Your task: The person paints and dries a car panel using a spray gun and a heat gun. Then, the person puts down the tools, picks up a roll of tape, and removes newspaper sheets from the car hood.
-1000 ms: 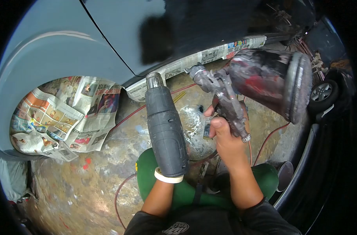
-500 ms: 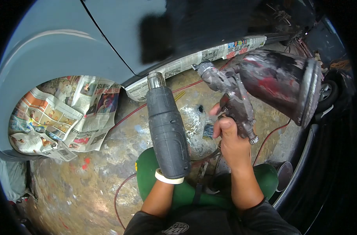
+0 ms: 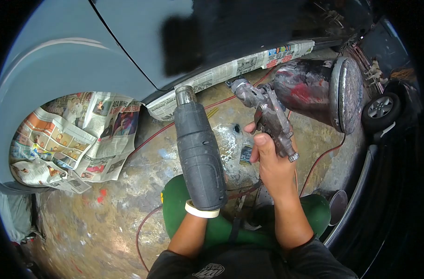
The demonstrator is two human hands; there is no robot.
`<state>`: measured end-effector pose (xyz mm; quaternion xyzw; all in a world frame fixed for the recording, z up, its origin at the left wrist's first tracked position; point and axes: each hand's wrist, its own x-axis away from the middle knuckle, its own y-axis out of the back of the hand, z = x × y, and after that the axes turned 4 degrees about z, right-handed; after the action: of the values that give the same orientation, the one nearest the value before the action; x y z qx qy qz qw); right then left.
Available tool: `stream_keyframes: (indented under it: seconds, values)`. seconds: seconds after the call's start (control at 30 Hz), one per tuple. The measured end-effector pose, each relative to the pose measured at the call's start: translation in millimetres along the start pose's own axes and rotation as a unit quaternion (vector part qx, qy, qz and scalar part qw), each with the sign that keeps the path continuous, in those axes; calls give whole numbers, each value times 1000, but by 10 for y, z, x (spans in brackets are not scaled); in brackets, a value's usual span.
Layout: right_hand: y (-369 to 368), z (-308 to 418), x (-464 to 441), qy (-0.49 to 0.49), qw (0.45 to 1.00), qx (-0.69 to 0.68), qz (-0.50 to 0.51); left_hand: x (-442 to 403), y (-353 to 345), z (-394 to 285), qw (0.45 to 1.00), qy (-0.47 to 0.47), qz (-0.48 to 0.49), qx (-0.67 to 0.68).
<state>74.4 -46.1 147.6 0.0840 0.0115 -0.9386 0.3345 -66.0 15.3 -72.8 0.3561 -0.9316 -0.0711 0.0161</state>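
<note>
Head view, right hand (image 3: 274, 162): clamped round our spray gun (image 3: 272, 118), one o'clock.
Left hand: hidden behind our heat gun (image 3: 200, 153), eleven o'clock; we cannot tell its grip.
Newspaper (image 3: 77, 142): across the wheel arch (image 3: 65, 72), ten o'clock.

Floor (image 3: 109, 218) is bare concrete as far as I can tell, brown and grey all mixed up, with red paint spots (image 3: 101, 195) and a big whitish patch (image 3: 226, 139) around the middle. Thin red hose (image 3: 151, 139) snakes across it, and there's a bucket (image 3: 338, 208) over on the right near a dark car (image 3: 393, 200). Further back you get a wheel (image 3: 380, 107) beside some messy clutter (image 3: 359, 58). Light's pretty soft, right edge goes really dark tho
</note>
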Motion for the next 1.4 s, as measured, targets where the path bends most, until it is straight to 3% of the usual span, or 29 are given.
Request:
stream_keyframes:
  seconds: [0.1,0.17,0.27,0.37,0.57,0.77,0.9,1.1,1.2,1.3,1.4]
  values:
    - [36,-12,12,-5,1000,-9,5,-27,-19,-241,993,-65,-12,-99]
    - [64,-65,31,1,1000,-31,5,-25,-34,-235,995,-73,-9,-72]
    - [109,-87,33,56,997,-52,22,1,-26,62,999,-22,17,43]
    - [94,-41,20,74,996,-46,23,4,-29,166,1000,27,12,3]
    - [116,-103,26,8,1000,-11,15,0,-81,76,989,53,-5,138]
    - [54,-329,-42,12,999,41,-24,23,-113,-8,994,28,-19,106]
    - [85,-409,-87,-76,993,85,-5,25,-132,161,999,22,-14,40]
    - [56,-430,-88,-61,997,49,-23,40,-168,86,987,35,-50,146]
    - [84,-433,-126,-114,991,66,-12,26,-162,80,992,35,-45,116]
    - [92,-499,-142,-108,992,63,-17,19,-122,103,999,13,-28,29]
    - [117,-588,-153,-77,995,58,-27,30,-131,75,997,28,-24,74]
